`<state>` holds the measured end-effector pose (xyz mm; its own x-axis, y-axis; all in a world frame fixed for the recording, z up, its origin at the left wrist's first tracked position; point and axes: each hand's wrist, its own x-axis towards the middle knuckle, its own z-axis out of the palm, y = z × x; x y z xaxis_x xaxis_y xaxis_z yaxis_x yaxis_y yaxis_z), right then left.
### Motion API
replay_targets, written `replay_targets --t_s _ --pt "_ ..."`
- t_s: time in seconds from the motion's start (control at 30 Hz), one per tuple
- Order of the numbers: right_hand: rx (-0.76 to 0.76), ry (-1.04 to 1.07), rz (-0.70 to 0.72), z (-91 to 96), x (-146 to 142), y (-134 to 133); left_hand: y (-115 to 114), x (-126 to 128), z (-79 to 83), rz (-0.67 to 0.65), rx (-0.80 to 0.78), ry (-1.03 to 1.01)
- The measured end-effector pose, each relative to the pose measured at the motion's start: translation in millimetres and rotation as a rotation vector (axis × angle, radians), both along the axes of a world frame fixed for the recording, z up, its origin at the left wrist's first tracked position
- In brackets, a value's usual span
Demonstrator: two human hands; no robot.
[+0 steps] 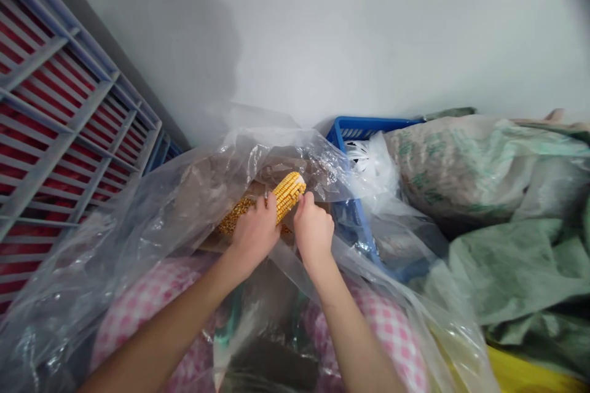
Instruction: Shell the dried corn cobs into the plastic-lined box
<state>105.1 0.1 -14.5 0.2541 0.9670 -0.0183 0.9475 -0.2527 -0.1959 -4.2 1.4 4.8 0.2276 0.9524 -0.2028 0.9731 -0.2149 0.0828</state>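
Presently I judge this step shelling: left hand (256, 230) clasped around corn (289, 194), right hand (314, 227) fisted at its far end; next push likely needs bracing

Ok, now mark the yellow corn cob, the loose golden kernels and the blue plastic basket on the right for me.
Yellow corn cob (287, 195), head view: middle of its visible kernel rows.
Loose golden kernels (234, 216), head view: middle of the visible pile.
Blue plastic basket (369, 122), head view: on its far rim.
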Motion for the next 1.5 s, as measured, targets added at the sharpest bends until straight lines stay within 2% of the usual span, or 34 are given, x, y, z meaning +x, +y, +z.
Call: replay_targets --t_s 0.3,0.43,0.57,0.87,1.03,1.2,1.33,1.5 --pt "-0.025 -0.049 0.042 0.0 -8 -2 7 -3 -4.0 0.093 0.007 0.013" --pt "-0.034 0.08 -0.033 12.7 8 3 10 -6 -3.4 0.085 0.007 -0.001" --pt "-0.006 0.265 -0.021 24.7 28 8 13 -11 -0.6 0.072 0.033 -0.024" --pt "0.026 0.406 0.0 24.7 36 9 11 -9 3.1 0.031 0.023 -0.062" --pt "-0.009 0.324 0.024 26.9 37 8 10 -6 5.1 0.034 0.029 -0.054" --pt "-0.035 0.107 0.011 26.2 23 5 8 -2 2.7 0.005 0.037 -0.049" --pt "-0.022 -0.049 -0.018 15.0 3 -1 7 2 -1.1 0.029 -0.003 -0.026" --pt "-0.036 -0.077 0.007 -2.7 -12 -2 6 8 -9.2 0.042 -0.007 -0.002"
